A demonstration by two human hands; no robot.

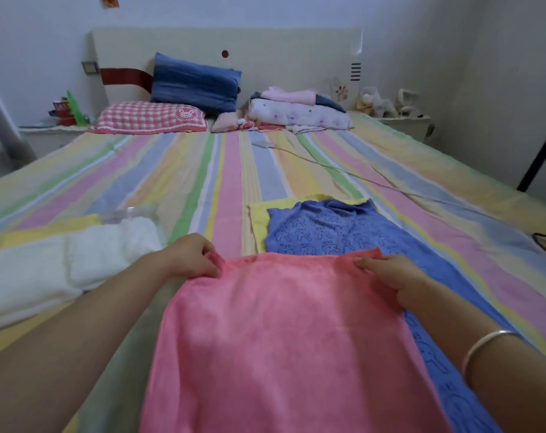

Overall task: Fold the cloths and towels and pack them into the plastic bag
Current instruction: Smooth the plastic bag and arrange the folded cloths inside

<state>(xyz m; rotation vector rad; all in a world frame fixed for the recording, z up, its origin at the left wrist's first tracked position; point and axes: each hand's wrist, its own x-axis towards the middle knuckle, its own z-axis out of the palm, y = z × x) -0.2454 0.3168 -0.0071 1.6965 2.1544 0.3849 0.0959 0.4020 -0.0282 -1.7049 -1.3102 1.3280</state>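
We hold the pink towel (pixel 281 332) by its far edge. L hand (pixel 190 256) pinches the left corner and R hand (pixel 387 273) the right corner, fingers curled on the fabric. Towel lies spread on the striped sheet (pixel 203 170), its right side overlapping the blue rabbit-print towel (pixel 328 229), which lies on the yellow cloth (pixel 259 220). White towel (pixel 78 260) lies to the left, w/ clear plastic bag (pixel 131 212) at its far end.

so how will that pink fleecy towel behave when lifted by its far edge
Probably floppy: the pink fleecy towel bunches where the left hand and right hand pinch its far edge. Likely light, since fingertip pinches hold it. Its fuzzy nap should resist slipping.
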